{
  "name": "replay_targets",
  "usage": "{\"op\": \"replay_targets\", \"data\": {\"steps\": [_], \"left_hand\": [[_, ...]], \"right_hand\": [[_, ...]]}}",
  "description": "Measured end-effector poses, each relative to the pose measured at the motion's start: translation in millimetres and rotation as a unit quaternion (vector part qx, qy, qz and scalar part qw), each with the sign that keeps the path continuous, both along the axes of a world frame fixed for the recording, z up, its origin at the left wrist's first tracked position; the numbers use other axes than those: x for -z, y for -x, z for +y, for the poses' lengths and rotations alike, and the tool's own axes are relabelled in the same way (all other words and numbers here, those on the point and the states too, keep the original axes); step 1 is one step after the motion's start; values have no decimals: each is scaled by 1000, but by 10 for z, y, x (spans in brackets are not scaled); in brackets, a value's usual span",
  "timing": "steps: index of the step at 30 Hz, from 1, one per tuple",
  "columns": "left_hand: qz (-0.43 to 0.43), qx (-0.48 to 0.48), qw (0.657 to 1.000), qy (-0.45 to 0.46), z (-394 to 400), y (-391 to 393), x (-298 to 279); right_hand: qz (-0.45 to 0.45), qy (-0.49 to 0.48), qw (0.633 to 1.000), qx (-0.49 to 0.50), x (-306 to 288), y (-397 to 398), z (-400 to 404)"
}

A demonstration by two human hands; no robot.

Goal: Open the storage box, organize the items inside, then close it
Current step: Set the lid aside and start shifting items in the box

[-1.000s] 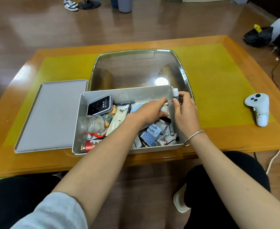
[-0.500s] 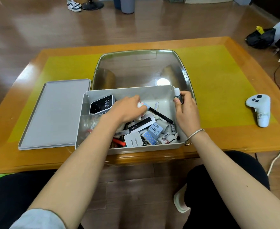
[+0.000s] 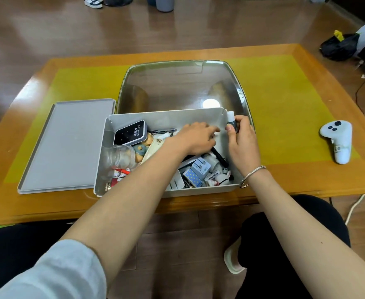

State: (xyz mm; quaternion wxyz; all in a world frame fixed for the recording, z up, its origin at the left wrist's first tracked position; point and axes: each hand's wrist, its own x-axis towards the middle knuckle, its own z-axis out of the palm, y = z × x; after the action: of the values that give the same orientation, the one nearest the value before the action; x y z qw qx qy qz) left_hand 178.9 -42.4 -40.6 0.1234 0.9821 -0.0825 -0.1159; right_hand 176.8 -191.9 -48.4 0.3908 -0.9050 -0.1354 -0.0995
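- The box [image 3: 217, 123] sits open at the near table [image 3: 285, 175] edge, with its lid [image 3: 69, 145] lying flat just to its left.
- The right hand [image 3: 243, 143] pinches a small bottle [image 3: 231, 120] at the box's far right corner — fingers curled round it.
- The left hand [image 3: 195, 138] reaches down among the clutter; whether its fingers grip anything cannot be told.
- Inside: a Wi-Fi device [image 3: 131, 133], a clear jar [image 3: 118, 157], a black pen [image 3: 220, 157] and small packets.
- A white controller [image 3: 338, 140] lies well off to the right.
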Motion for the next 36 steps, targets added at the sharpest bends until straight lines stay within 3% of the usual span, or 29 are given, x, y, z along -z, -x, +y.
{"op": "replay_targets", "data": {"steps": [5, 14, 24, 31, 36], "left_hand": [[78, 41, 986, -141, -116, -17, 183], [40, 59, 981, -178, -126, 277, -24], [-58, 87, 994, -19, 242, 551, -198], [-26, 46, 999, -3, 261, 556, -286], [27, 45, 996, -72, -45, 243, -100]], "right_hand": [[-9, 3, 1000, -1, -11, -4, 4], [-25, 46, 999, 4, -14, -1, 13], [-28, 37, 999, 2, -1, -5, 21], [-22, 11, 1000, -3, 27, -28, 11], [-15, -5, 1000, -10, 45, -53, 1]]}}
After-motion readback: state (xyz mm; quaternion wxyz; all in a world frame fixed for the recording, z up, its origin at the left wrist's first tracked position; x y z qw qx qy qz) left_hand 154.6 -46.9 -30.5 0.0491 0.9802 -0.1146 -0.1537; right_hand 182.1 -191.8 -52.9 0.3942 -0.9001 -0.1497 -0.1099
